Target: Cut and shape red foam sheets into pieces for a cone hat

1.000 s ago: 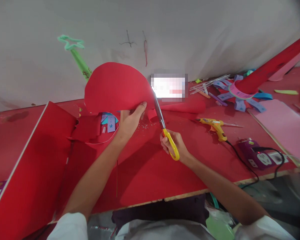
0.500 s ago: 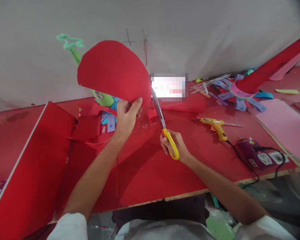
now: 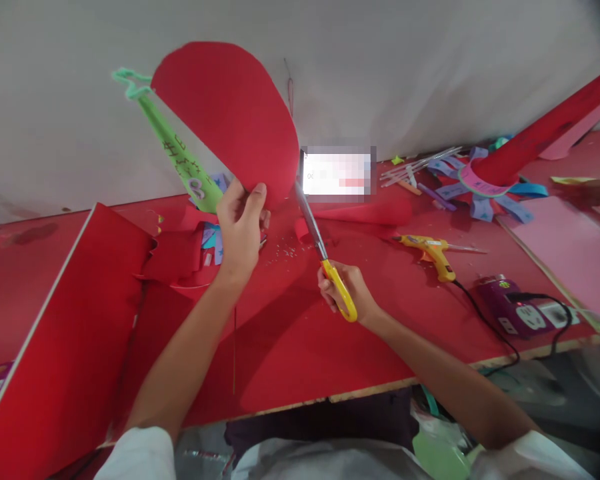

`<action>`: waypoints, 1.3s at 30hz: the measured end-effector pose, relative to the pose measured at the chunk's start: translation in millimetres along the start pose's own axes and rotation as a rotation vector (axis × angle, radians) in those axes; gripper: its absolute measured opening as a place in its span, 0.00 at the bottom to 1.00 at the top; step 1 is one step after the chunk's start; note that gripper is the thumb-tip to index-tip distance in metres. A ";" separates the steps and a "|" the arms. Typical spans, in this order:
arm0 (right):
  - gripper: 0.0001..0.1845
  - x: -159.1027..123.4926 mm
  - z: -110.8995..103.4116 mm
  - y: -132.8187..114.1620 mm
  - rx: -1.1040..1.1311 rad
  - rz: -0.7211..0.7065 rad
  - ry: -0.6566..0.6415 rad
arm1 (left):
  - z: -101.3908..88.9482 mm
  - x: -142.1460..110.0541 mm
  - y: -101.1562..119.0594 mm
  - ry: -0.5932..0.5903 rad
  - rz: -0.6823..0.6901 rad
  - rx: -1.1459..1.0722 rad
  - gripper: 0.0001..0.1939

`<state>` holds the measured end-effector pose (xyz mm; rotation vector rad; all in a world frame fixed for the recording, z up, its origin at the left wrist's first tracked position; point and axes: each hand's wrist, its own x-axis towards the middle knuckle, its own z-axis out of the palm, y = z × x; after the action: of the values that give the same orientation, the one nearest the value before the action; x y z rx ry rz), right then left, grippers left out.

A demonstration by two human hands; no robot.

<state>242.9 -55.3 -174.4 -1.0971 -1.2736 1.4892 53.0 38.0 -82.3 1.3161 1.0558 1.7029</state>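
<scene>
Red sheet (image 3: 237,120): tilted steeper vs. earlier, now above tbl. (image 3: 290,347). Your L hand (image 3: 243,223): thumb & fingers clamped on its lower edge, prob. to turn rim past blades. Your R hand (image 3: 357,287): fingers wrapped round yellow-handled scissors (image 3: 322,247), prob. steadying same at sheet's R edge.

Short white left sleeve (image 3: 143,453), matching right sleeve (image 3: 527,457), both plain and loose, pale creased shirt front (image 3: 325,460), dark purplish cloth (image 3: 325,417) below it, bare forearms (image 3: 193,353), bare left hand (image 3: 243,223), bare right hand (image 3: 355,290)
</scene>
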 end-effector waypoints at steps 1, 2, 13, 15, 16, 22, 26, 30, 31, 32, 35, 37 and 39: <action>0.33 0.1 0.0 0.0 0.003 0.001 -0.003 | -0.9 1.0 0.9 0.014 0.003 0.002 0.24; 0.33 0.2 -0.3 0.0 0.005 -0.002 -0.005 | -1.8 2.1 1.5 0.027 0.007 0.002 0.25; 0.40 0.4 -0.3 2.9 0.003 -0.048 -0.138 | 0.4 1.6 1.6 0.044 0.043 -0.046 0.26; 0.41 0.6 0.7 6.9 -0.002 -0.086 -0.156 | 1.6 0.3 2.4 0.053 0.038 -0.045 0.27; 0.40 0.8 0.8 8.9 -0.004 -0.099 -0.166 | 2.0 -0.3 2.5 0.054 0.038 -0.045 0.27; 0.40 3.1 0.4 16.6 0.035 -0.113 -0.221 | 4.9 -6.5 -1.5 0.023 0.027 0.031 0.28; 0.42 5.2 2.5 18.6 0.106 -0.114 -0.209 | 9.9 -14.6 -4.2 -0.011 0.020 0.041 0.26; 0.42 6.7 3.4 19.9 0.142 -0.099 -0.214 | 14.4 -20.3 -4.3 -0.019 0.000 0.046 0.25; 0.42 6.9 3.3 19.6 0.140 -0.098 -0.218 | 14.9 -20.6 -4.2 -0.017 -0.005 0.048 0.25; 0.42 6.9 3.2 19.0 0.136 -0.101 -0.223 | 15.1 -20.5 -4.1 -0.013 -0.003 0.048 0.25; 0.42 6.2 2.8 16.3 0.128 -0.116 -0.243 | 14.5 -18.2 -4.4 0.010 0.024 0.032 0.23; 0.41 5.5 2.8 15.0 0.132 -0.114 -0.252 | 13.8 -16.5 -5.1 0.026 0.035 0.022 0.22; 0.41 4.9 3.2 14.6 0.135 -0.108 -0.249 | 13.6 -16.1 -5.8 0.034 0.029 0.026 0.23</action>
<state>237.6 -52.8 -189.1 -0.7614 -1.3562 1.6412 70.0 28.1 -91.8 1.3290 1.0871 1.7438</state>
